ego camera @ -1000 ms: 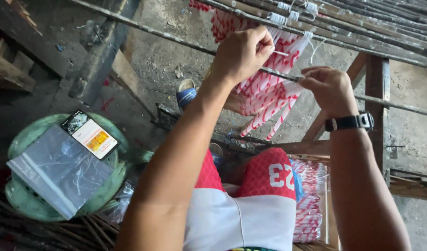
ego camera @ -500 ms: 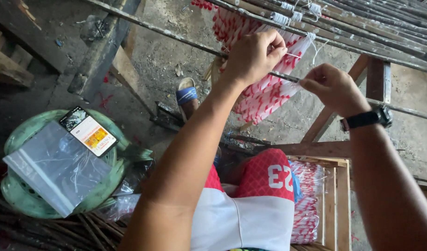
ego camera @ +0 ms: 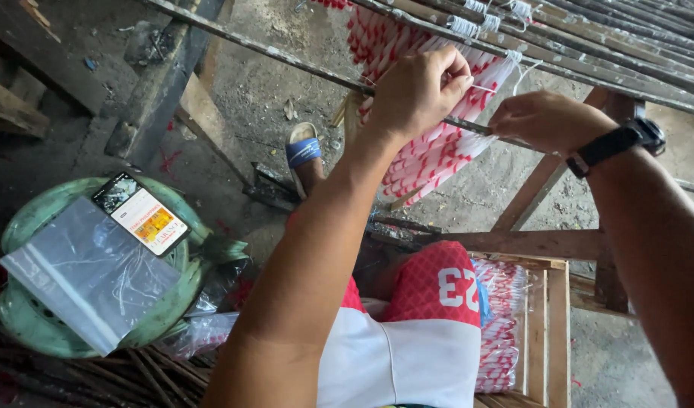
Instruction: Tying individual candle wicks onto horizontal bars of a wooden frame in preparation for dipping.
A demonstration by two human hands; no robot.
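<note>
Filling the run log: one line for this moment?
left hand: pinching white string | right hand: on metal rod | red-and-white sticks: hanging

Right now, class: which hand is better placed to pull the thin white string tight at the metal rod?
Probably the left hand: it pinches the thin white string, while the right hand grips the metal rod.

Both arms are bare, no sleeves. A black wristwatch circles the right wrist at upper right. Red patterned shorts with a white panel show at lower centre, a blue sandal above them.
</note>
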